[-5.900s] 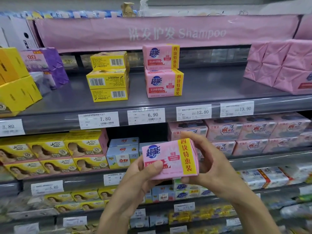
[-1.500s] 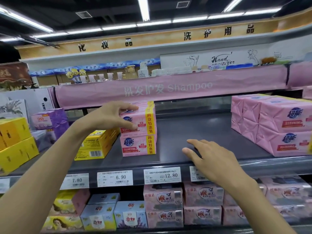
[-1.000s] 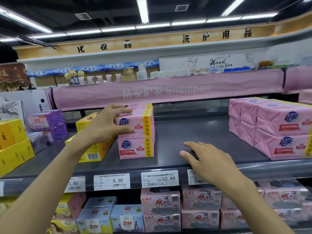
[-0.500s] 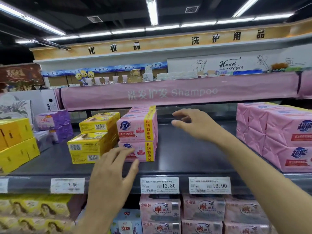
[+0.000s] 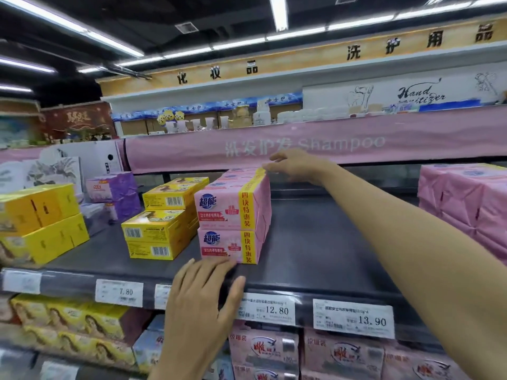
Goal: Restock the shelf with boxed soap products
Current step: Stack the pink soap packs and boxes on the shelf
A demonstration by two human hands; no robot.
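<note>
Both hands flat-fingered: left hand (image 5: 203, 297) on shelf lip (image 5: 343, 289), right hand (image 5: 297, 165) touching rear edge of pink boxes (image 5: 230, 212).

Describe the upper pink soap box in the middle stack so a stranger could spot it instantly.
Find the long pink Shampoo banner; directly beneath it runs a dark grey shelf. Near its middle, right of the yellow barcoded boxes, stands a two-high stack of pink cardboard soap boxes. Yours is the upper front box, with a blue logo and yellow side stripe, sitting on an identical lower box.

Open shelf (image 5: 315, 242) gap between pink soap stack (image 5: 230, 218) and pink packs (image 5: 466, 204)
</note>
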